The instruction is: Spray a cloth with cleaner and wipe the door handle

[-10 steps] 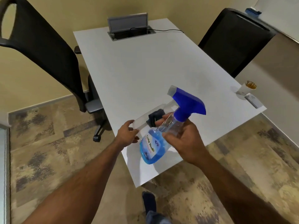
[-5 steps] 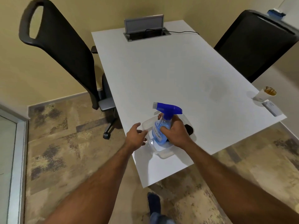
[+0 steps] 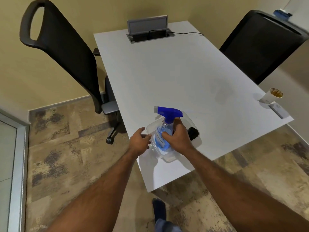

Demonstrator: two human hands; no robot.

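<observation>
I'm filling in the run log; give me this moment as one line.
right hand: grips spray bottle, upright in clear tub | left hand: open at tub's rim | cloth: not seen | table: paper cup at right edge

My right grip (image 3: 178, 138) closes around the spray bottle (image 3: 163, 131), fingers wrapped on its body, thumb up near the neck. My left grip (image 3: 139, 141) sits at nine o'clock of it, fingers loosely curled, holding nothing. Both forearms are bare and extended forward.
</observation>
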